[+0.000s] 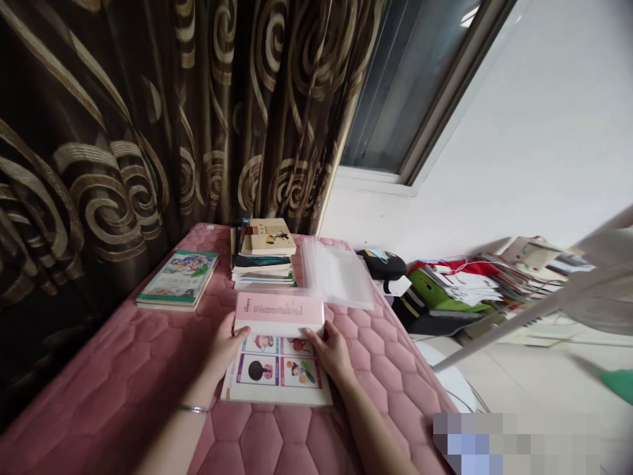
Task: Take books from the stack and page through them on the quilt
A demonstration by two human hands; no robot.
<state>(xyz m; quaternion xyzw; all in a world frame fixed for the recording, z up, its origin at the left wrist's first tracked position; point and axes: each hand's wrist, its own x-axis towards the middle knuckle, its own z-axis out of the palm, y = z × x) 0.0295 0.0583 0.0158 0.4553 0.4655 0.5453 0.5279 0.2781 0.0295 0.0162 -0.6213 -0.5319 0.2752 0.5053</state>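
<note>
Between my hands lies a picture book [277, 389], with a pink printed flap [279, 305] at its far side and colourful cartoon panels on the near part. A clear plastic cover seems to edge the pink flap. My left hand [228, 343] grips the book's left edge, thumb on top. On the right edge, my right hand [330, 346] holds it the same way, its thumb pressing near the border between flap and page. Just beyond, a stack of books [264, 264] and a pile of clear plastic sheets [341, 274] rest on the pink quilted mattress [163, 376].
Green-bordered books [180, 280] lie at the mattress's left. A patterned curtain [208, 119] hangs behind, beside a window [400, 86]. Papers and bags [455, 284] crowd the floor along the wall. A pale fan pole [494, 333] slants at the right.
</note>
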